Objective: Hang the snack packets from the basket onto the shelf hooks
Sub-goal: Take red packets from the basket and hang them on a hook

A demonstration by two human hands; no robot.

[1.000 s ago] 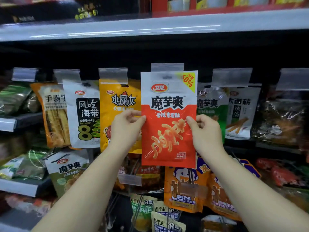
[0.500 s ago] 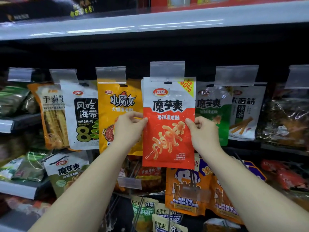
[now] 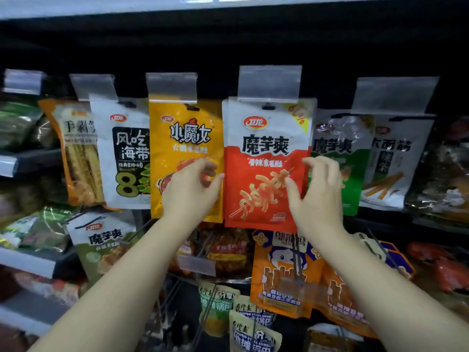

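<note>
A red and white snack packet hangs from the shelf hook under a clear price-tag holder, its hang hole on the hook. My left hand is at the packet's left edge with fingers loosely curled; only the thumb tip is near the edge. My right hand is at the right edge, fingers spread and relaxed, thumb in front of the packet, not gripping it. The basket is out of view.
Neighbouring hooks carry a yellow packet, a white seaweed packet, a green packet and a white packet. Orange packets hang on the row below. A shelf board runs overhead.
The packet went up onto the hook and now hangs there. Both hands have let go of its side edges and opened, and the view has moved closer.
</note>
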